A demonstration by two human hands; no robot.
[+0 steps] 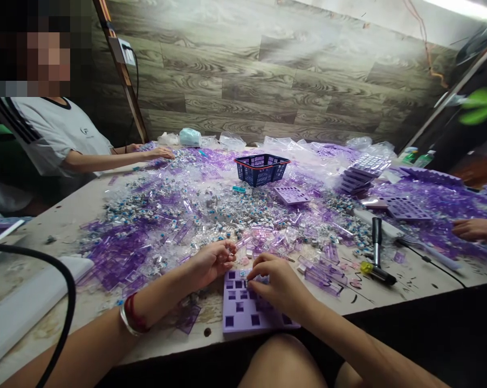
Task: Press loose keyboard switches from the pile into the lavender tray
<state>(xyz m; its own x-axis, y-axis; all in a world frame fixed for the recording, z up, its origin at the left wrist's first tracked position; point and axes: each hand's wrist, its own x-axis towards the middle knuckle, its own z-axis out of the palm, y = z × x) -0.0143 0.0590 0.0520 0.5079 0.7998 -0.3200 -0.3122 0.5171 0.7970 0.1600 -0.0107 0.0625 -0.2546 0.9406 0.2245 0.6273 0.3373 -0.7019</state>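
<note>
At the table's front edge lies a purple tray (246,319) with rows of square holes; a small pale piece sits at its far edge. My right hand (281,283) is over the tray's far right part, thumb and fingers pinched together low at the holes. Whatever is in that pinch is too small to name. Just beyond the tray's far left corner, my left hand (211,264) hovers with its fingers curled in; what they hold, if anything, is hidden. Small white and blue parts (243,213) are heaped beyond both hands.
Clear purple plastic pieces (122,250) spread at left. A dark basket (261,170) stands mid-table, near another holed tray (292,195). A black-handled hammer (376,250) lies at right. One person (65,134) works at far left; another person's hand (475,229) reaches in at right.
</note>
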